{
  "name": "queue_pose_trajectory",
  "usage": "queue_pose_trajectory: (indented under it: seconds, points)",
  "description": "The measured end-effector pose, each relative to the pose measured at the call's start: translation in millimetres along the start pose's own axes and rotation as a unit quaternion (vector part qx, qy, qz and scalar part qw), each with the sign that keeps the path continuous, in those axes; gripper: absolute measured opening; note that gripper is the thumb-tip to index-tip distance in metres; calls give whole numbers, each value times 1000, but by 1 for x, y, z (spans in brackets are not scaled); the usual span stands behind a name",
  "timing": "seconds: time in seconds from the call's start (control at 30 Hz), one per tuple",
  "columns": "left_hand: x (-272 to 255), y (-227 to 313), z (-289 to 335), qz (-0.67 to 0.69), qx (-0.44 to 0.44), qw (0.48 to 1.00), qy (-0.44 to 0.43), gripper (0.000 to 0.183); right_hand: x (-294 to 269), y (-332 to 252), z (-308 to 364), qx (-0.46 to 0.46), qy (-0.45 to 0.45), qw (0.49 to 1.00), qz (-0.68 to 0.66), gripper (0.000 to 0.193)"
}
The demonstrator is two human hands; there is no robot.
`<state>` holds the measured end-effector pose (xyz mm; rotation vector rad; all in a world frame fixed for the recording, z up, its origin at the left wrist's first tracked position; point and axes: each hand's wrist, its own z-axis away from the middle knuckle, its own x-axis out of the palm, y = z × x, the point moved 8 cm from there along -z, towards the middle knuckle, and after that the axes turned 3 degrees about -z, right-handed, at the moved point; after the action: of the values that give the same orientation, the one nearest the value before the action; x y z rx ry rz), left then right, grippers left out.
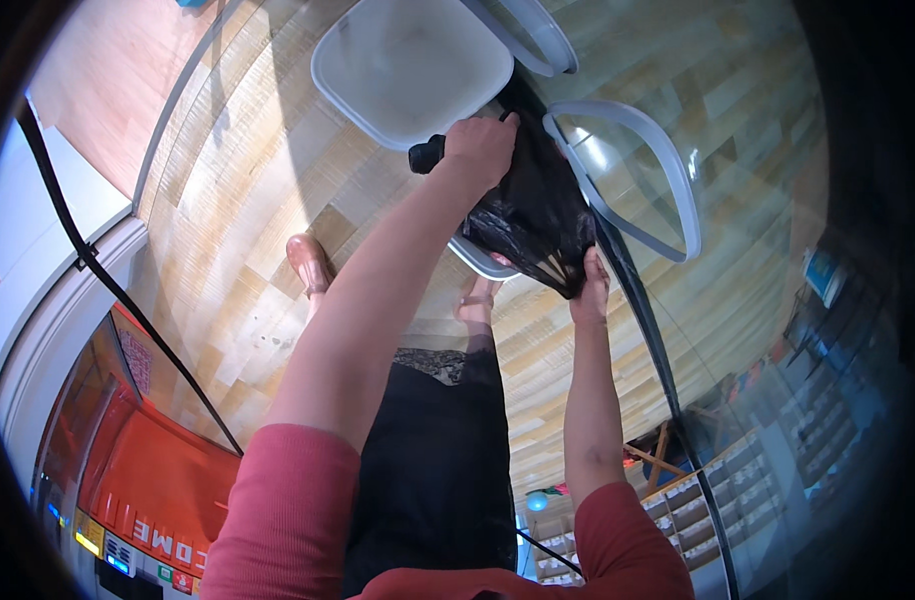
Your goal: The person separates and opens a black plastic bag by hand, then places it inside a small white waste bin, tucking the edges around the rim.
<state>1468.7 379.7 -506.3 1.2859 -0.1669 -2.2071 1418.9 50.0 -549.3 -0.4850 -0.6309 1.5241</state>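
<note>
Holding black bag (533,212) — both hands (481,152) (592,292) (bare)

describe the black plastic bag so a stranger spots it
On the wood-look floor, find the white rounded container at the top. Just below and right, the left hand and right hand hold the black plastic bag: glossy and crumpled, unlike the rigid white frame beside it.

Pale plank floor (243,200), white bins (413,70), brown shoes (304,255)
</note>
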Motion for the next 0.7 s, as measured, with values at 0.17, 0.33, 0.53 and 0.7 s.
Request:
queue_pose_trajectory:
  seconds: [0.17, 0.33, 0.53, 0.7]
  points:
    - [22, -10, 4, 8, -41, 997, -59, 35, 11, 27, -36, 44, 30, 990, -131, 51]
    - [27, -36, 34, 104, -48, 993, -38, 33, -1, 27, -45, 48, 114, 992, 11, 60]
    - [6, -93, 78, 444, -31, 895, 25, 42, -41, 1, 25, -114, 254, 947, 160, 42]
    - [32, -118, 136, 398, -255, 881, 28, 42, 116, -48, 107, -410, -39, 666, 622, 34]
